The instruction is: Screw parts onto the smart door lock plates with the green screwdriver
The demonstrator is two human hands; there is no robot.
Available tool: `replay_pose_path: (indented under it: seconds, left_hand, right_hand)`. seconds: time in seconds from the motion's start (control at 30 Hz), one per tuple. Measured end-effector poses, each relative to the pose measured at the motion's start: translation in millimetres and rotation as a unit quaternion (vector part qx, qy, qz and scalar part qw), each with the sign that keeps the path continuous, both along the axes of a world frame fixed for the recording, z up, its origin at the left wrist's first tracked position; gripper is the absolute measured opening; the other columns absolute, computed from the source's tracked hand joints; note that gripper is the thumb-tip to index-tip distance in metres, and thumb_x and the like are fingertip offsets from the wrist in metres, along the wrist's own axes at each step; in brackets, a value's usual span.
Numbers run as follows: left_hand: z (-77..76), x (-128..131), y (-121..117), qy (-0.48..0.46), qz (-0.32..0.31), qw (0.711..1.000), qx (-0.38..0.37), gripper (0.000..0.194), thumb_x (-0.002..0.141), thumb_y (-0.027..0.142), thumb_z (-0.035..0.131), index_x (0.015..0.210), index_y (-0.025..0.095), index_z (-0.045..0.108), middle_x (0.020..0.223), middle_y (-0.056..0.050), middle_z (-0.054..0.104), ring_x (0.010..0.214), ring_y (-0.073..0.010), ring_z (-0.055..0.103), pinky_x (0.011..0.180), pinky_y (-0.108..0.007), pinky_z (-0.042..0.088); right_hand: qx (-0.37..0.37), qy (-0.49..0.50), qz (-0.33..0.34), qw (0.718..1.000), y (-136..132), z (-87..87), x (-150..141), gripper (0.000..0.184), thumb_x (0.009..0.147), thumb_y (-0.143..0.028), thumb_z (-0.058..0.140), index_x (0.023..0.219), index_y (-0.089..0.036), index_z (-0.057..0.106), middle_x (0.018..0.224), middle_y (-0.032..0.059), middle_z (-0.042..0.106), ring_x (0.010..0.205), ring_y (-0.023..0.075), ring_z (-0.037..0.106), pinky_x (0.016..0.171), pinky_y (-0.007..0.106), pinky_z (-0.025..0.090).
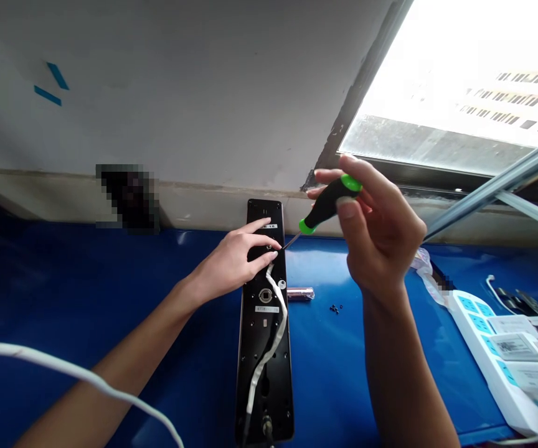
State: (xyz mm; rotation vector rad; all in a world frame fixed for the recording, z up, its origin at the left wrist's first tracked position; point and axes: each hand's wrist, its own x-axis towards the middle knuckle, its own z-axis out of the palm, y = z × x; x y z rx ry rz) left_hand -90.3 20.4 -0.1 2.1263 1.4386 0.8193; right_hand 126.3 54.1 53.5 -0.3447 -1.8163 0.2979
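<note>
A long black panel (264, 339) lies lengthwise before me, with holes, small labels and a white-wrapped cable (269, 348) along its face. My right hand (376, 230) is closed round the black and green handle of a screwdriver (327, 208), held at a slant. Its thin shaft points down left to the panel's upper right edge. There my left hand (243, 252) rests on the panel, thumb and index fingertips pinched together at the screwdriver's tip. Whatever is between them is too small to make out. Another left finger stretches out near the upper label.
Several tiny black screws (335, 308) lie on the blue table (344, 386). A shiny pinkish cylinder (301, 294) touches the panel's right side. At right is a white power strip (474, 348) with plugged-in adapters. A white cable (77, 371) crosses above my left forearm. Wall and window stand behind.
</note>
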Motion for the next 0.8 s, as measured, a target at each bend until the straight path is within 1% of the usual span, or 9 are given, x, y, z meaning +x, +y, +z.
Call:
replay_pose_path:
  seconds: [0.1,0.17,0.3,0.37,0.47,0.53,0.6,0.73,0.8]
  left_hand:
    - [-0.8,-0.9,1.1,-0.011,0.007,1.000,0.004,0.031,0.099,0.046,0.063,0.120,0.032,0.081,0.162,0.001,0.051,0.149,-0.0307,0.050,0.128,-0.045,0.038]
    - [-0.6,-1.5,1.5,-0.015,0.009,1.000,0.002,0.031,0.099,0.046,0.064,0.120,0.032,0.081,0.162,0.001,0.051,0.147,-0.0308,0.052,0.127,-0.044,0.039]
    - [1.3,-1.7,1.2,-0.017,0.006,1.000,0.003,0.031,0.098,0.046,0.064,0.119,0.031,0.082,0.162,0.000,0.051,0.148,-0.0308,0.051,0.127,-0.044,0.039]
    - [1.8,-1.7,0.9,-0.016,0.007,1.000,0.001,0.031,0.098,0.045,0.064,0.119,0.031,0.082,0.162,0.000,0.051,0.149,-0.0308,0.050,0.127,-0.044,0.039]
    - [1.1,-1.7,0.9,-0.016,0.007,1.000,0.001,0.030,0.098,0.043,0.065,0.120,0.032,0.081,0.162,0.000,0.052,0.149,-0.0294,0.050,0.127,-0.042,0.039]
    - [0.2,-1.6,1.2,-0.015,0.008,1.000,0.002,0.030,0.098,0.042,0.065,0.121,0.033,0.081,0.162,0.001,0.052,0.148,-0.0285,0.051,0.126,-0.041,0.040]
    - [-0.1,-1.3,1.6,-0.014,0.009,1.000,0.003,0.029,0.097,0.041,0.066,0.120,0.033,0.081,0.161,0.001,0.052,0.148,-0.0283,0.052,0.126,-0.041,0.040]
    - [-0.2,-1.0,2.3,-0.015,0.011,1.000,0.005,0.029,0.097,0.040,0.066,0.120,0.032,0.081,0.161,0.000,0.052,0.148,-0.0292,0.051,0.126,-0.042,0.040]
    - [-0.9,-1.3,2.7,-0.017,0.010,1.000,0.007,0.029,0.097,0.040,0.067,0.120,0.032,0.081,0.161,0.000,0.053,0.148,-0.0296,0.051,0.126,-0.043,0.041]
  right_hand:
    - [0.036,0.031,-0.082,0.996,3.3,-1.8,1.4,0.035,0.090,-0.032,0.077,0.125,-0.038,0.073,0.106,0.0025,0.073,0.093,0.0235,0.072,0.075,0.045,0.068]
    - [0.047,0.035,-0.110,0.992,4.6,-1.9,3.5,0.031,0.090,-0.037,0.077,0.121,-0.037,0.076,0.100,0.0029,0.070,0.088,0.0220,0.069,0.074,0.044,0.067]
    - [0.011,-0.011,-0.027,1.000,0.7,1.1,4.6,0.039,0.104,-0.029,0.053,0.140,-0.038,0.065,0.130,0.0026,0.072,0.111,0.0254,0.073,0.092,0.050,0.066]
    - [-0.014,-0.016,0.012,1.000,-1.8,2.0,2.9,0.043,0.105,-0.025,0.051,0.144,-0.039,0.061,0.137,0.0006,0.070,0.117,0.0258,0.073,0.097,0.052,0.065]
    - [0.009,0.016,-0.024,1.000,-1.1,1.2,1.2,0.039,0.096,-0.024,0.069,0.133,-0.038,0.069,0.116,0.0011,0.075,0.104,0.0235,0.075,0.089,0.046,0.067]
    - [0.049,0.040,-0.069,0.996,1.6,0.3,2.1,0.038,0.085,-0.027,0.083,0.121,-0.036,0.076,0.099,0.0017,0.071,0.090,0.0209,0.071,0.077,0.042,0.066]
    - [0.068,0.037,-0.094,0.992,3.4,0.0,3.6,0.035,0.085,-0.031,0.084,0.119,-0.034,0.078,0.094,0.0026,0.067,0.084,0.0201,0.067,0.073,0.042,0.063]
    - [0.015,-0.002,-0.034,0.999,-1.4,2.4,2.1,0.038,0.103,-0.026,0.053,0.137,-0.036,0.067,0.132,0.0038,0.072,0.113,0.0255,0.073,0.093,0.051,0.064]
    - [-0.009,0.001,0.011,1.000,-4.6,3.5,-0.4,0.041,0.104,-0.021,0.051,0.139,-0.037,0.065,0.139,0.0012,0.071,0.117,0.0262,0.073,0.097,0.052,0.065]
